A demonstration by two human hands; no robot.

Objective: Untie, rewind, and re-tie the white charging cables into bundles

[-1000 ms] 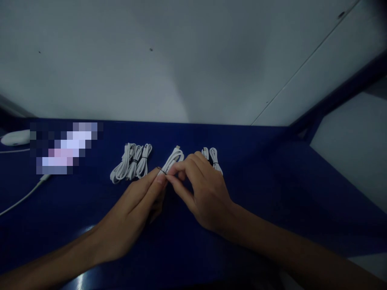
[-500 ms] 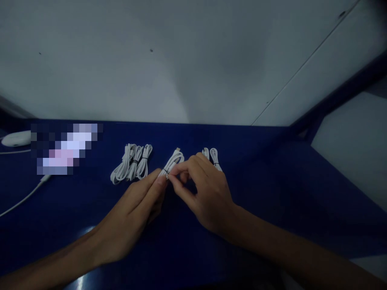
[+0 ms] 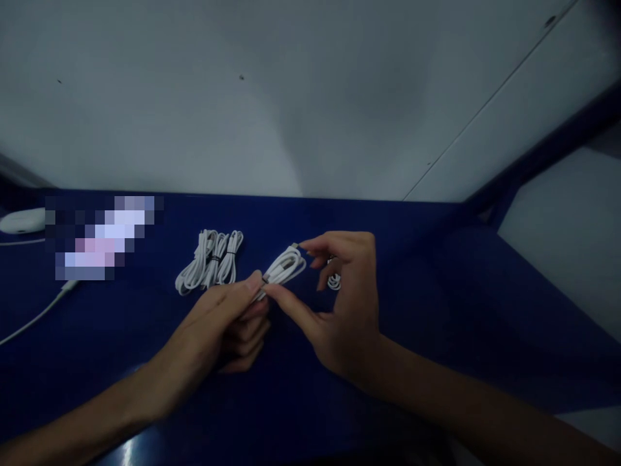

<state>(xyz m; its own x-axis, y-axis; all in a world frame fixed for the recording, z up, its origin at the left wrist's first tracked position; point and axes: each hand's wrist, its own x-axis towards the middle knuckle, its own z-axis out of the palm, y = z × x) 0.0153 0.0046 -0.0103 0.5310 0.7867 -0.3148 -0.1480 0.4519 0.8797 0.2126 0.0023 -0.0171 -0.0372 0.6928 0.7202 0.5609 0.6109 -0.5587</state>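
Observation:
My left hand point(image 3: 218, 330) pinches a coiled white charging cable point(image 3: 287, 266) between thumb and fingers, close to the dark tie around its middle. The metal plug of this cable points up and to the right. My right hand point(image 3: 347, 298) is spread beside the coil, its thumb against the cable near the tie and its index fingertip at the plug. Several bundled white cables point(image 3: 208, 259) lie side by side to the left, also bound with dark ties. Behind my right fingers another white cable bundle point(image 3: 334, 281) is mostly hidden.
The blue table point(image 3: 412, 272) meets a pale grey wall panel point(image 3: 339, 97) at the back. At the left are a white rounded device point(image 3: 22, 221), a pixelated bright object point(image 3: 109, 239) and a white cord point(image 3: 36, 321). A blue frame bar point(image 3: 548, 142) slopes along the right.
My right fingers have opened from a pinch at the tie and spread toward the plug. The held cable has turned a little to the right, and my left fingers have curled under it.

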